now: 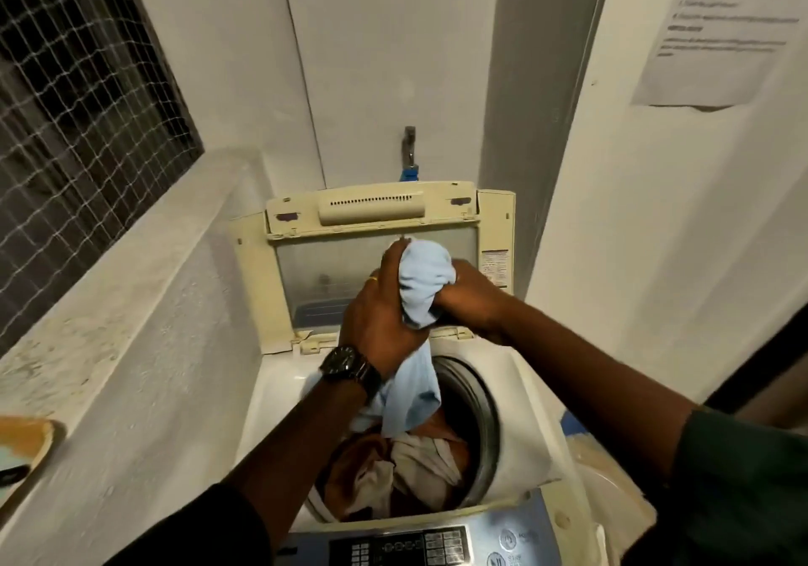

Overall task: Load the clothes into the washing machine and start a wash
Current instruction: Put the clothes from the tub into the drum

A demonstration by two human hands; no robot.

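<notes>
Loading under way: left hand [380, 325] and right hand [470, 299] grip a pale blue garment [422, 285] above the part-filled drum [483, 417] of the washing machine [280, 395], lid [371, 233] raised, control panel [406, 546] untouched.

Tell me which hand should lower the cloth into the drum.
Likely left: the left hand grips the blue cloth where it hangs over the drum; the right hand holds its bunched top, nearer the lid.

I see through one wide-angle camera worn on my head. It sits close above the front of the washing machine [271, 408], right over its control panel [415, 543], and looks steeply down and forward toward the raised lid [332, 268] and the wall [393, 62] behind the machine.
</notes>
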